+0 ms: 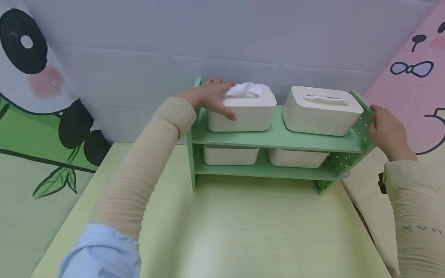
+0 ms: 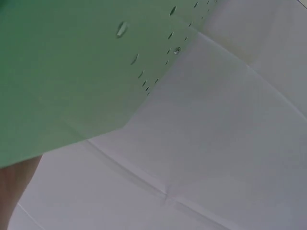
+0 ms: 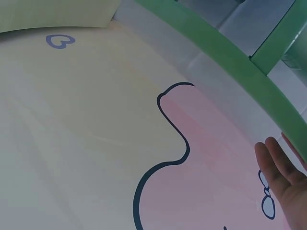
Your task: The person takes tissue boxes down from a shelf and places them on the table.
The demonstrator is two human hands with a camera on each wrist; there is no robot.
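Observation:
A green two-tier shelf (image 1: 243, 137) stands on the table, with white dots on its side panel. Two white tissue boxes sit on its upper board. My left hand (image 1: 213, 97) holds the left tissue box (image 1: 253, 116) at its left end, thumb on the front face and fingers over the top toward the back. White tissue (image 1: 244, 90) sticks out of that box. Beside it, the right tissue box (image 1: 318, 114) sits at an angle. My right hand (image 1: 391, 133) grips the upper edge of the shelf's right side panel; in the right wrist view, fingers (image 3: 273, 165) lie along its outside.
Two more white boxes, left (image 1: 229, 156) and right (image 1: 297, 158), stand on the lower board, partly hidden by the upper one. The pale table (image 1: 243, 224) extends in front of the shelf. Behind is a grey-white sheet (image 1: 139, 73), with cartoon-printed coverings at both sides.

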